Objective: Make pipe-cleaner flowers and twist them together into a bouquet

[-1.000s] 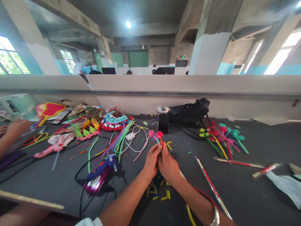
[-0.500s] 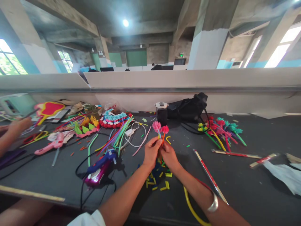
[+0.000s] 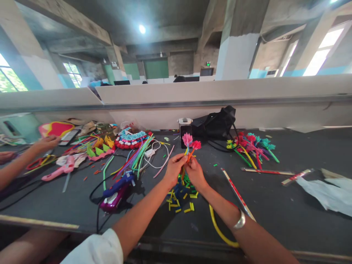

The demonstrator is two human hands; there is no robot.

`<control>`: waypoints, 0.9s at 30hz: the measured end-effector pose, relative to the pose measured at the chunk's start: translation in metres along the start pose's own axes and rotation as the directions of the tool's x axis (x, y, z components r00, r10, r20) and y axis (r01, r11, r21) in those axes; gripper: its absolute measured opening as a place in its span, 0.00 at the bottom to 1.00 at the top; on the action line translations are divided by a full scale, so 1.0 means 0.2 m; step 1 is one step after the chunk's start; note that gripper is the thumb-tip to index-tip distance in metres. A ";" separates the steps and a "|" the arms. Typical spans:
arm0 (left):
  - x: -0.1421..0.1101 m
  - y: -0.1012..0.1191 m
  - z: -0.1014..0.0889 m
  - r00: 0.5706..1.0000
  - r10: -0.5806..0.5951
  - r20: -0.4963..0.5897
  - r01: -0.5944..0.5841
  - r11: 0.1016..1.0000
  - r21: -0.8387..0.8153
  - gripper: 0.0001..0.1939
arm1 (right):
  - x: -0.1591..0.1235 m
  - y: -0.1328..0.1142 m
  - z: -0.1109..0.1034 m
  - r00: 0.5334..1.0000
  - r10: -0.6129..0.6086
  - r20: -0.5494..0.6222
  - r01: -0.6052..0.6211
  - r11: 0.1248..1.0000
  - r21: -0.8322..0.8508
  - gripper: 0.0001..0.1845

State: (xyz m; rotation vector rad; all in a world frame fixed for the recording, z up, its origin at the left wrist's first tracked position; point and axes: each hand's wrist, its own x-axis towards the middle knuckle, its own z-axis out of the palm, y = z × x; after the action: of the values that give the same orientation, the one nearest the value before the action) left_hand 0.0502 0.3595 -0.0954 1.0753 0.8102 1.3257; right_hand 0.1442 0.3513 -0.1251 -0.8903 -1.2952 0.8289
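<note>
Left hand [image 3: 175, 170] and right hand [image 3: 196, 174] are close together, fingers pinched on the stems [image 3: 190, 156] of two flowers [image 3: 187, 139], one pink, one redder, held up over the desk [image 3: 275, 212]. Below lie yellow and green bits [image 3: 191, 206]. Leftward sits a blue glue gun [image 3: 118, 185]; behind, a black bag [image 3: 213, 125]; rightward, a colourful bunch [image 3: 257, 149].

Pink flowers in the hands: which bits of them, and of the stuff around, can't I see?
In the head view:
Pink flowers: the gripped parts of their stems, hidden by the left hand and right hand.
Lidded container: its lower front, hidden by the dark flat thing.
White sheet: cut off by the right edge.
Red-striped packets: any print, too small and blurred.
</note>
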 end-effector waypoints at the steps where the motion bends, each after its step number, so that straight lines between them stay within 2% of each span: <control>1: 0.01 0.00 0.00 1.000 0.005 -0.003 -0.005 1.000 0.000 0.12 | 0.00 0.00 0.00 1.000 0.005 0.004 -0.005 1.000 0.001 0.20; 6: 0.05 -0.02 -0.02 0.996 0.071 -0.049 -0.073 0.997 -0.036 0.11 | -0.02 -0.02 -0.01 1.000 0.001 -0.006 -0.001 1.000 -0.015 0.25; 10: 0.03 -0.05 -0.04 0.995 0.080 -0.061 -0.080 0.997 -0.005 0.11 | -0.02 -0.04 -0.04 0.994 0.022 -0.108 -0.028 0.998 -0.051 0.22; 17: -0.06 -0.08 -0.01 0.999 0.020 -0.028 -0.019 0.999 0.039 0.12 | 0.01 -0.04 -0.08 0.970 0.044 -0.238 -0.060 0.996 -0.062 0.19; 22: -0.07 -0.05 0.00 0.999 -0.030 -0.021 0.030 0.999 -0.023 0.19 | 0.00 -0.06 -0.08 0.960 0.075 -0.268 -0.091 0.995 -0.048 0.20; 27: -0.06 -0.03 -0.01 0.992 -0.126 -0.032 0.120 0.982 -0.149 0.20 | -0.01 -0.09 -0.07 0.962 0.096 -0.257 -0.097 0.995 0.010 0.21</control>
State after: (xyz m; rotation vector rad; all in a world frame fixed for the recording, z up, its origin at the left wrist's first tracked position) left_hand 0.0486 0.3482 -0.1036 0.8712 0.7840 1.2856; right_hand 0.1586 0.3412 -0.1101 -1.0337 -1.0325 0.7594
